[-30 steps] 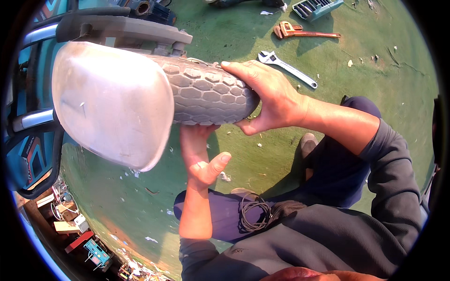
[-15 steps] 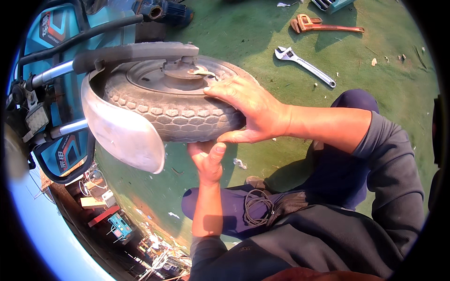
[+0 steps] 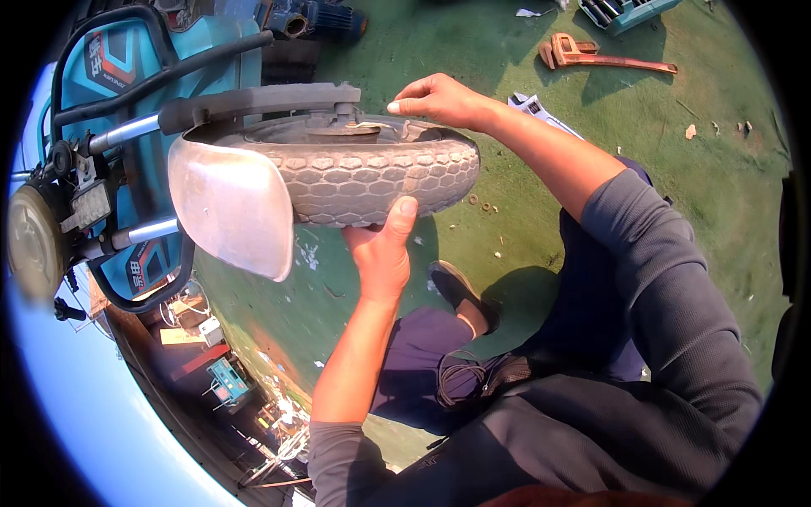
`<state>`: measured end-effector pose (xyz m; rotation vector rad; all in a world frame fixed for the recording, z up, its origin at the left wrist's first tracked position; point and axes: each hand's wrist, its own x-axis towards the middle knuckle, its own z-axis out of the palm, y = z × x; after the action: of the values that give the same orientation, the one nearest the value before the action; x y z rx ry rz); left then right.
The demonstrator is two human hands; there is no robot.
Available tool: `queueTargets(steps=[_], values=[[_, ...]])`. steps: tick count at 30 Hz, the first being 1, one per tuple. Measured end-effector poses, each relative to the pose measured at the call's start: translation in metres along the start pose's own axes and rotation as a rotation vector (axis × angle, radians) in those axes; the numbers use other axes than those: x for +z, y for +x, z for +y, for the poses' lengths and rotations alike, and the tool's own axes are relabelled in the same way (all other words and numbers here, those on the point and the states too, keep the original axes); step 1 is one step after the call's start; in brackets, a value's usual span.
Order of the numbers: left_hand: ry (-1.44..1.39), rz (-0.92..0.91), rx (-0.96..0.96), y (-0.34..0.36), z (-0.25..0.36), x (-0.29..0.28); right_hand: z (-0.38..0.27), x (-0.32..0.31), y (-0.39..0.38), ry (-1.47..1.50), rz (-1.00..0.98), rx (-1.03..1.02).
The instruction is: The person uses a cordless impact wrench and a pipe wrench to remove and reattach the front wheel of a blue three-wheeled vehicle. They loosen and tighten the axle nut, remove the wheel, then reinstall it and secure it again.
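Wheel (image 3: 380, 182), one: sat left of centre in fork (image 3: 262, 100), apparently being steadied. Left hand (image 3: 380, 258) clasped its near side, fingers mostly hidden. Right hand (image 3: 435, 100), far side: fingers loosely parted. Next move called for firm left support.

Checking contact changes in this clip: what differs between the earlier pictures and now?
The right hand has let go of the tyre and moved up the picture, near the fork end. The left hand now has its thumb against the tread. The red pipe wrench stayed on the green floor.
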<state>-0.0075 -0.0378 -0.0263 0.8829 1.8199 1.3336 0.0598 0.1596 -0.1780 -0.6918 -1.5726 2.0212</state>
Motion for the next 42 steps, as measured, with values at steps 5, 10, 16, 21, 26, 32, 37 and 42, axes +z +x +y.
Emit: queueTargets(steps=[5, 10, 16, 21, 26, 32, 37, 42], values=[[0.119, -0.088, -0.100, -0.001, 0.011, -0.014, -0.009, 0.010, 0.007, -0.194, -0.268, 0.082], [0.123, -0.173, -0.183, 0.000, 0.012, -0.031, -0.004, 0.017, 0.008, -0.210, -0.201, -0.118], [0.054, -0.143, -0.122, 0.004, 0.013, -0.021, -0.033, 0.014, -0.004, -0.388, -0.234, -0.025], [0.049, -0.110, -0.082, 0.007, 0.016, -0.020, -0.020, 0.013, 0.011, -0.256, -0.219, 0.048], [0.058, -0.093, -0.064, 0.009, 0.015, -0.030, -0.024, 0.020, 0.045, -0.116, 0.008, -0.073], [0.060, -0.051, -0.063, 0.005, 0.012, -0.034, -0.026, 0.035, 0.068, -0.427, 0.258, -0.169], [0.027, -0.015, -0.022, 0.005, 0.000, -0.041, -0.022, 0.034, 0.073, -0.508, 0.412, -0.220], [0.034, -0.028, -0.044, 0.011, 0.006, -0.039, -0.019, 0.010, 0.087, -0.331, 0.295, -0.182]])
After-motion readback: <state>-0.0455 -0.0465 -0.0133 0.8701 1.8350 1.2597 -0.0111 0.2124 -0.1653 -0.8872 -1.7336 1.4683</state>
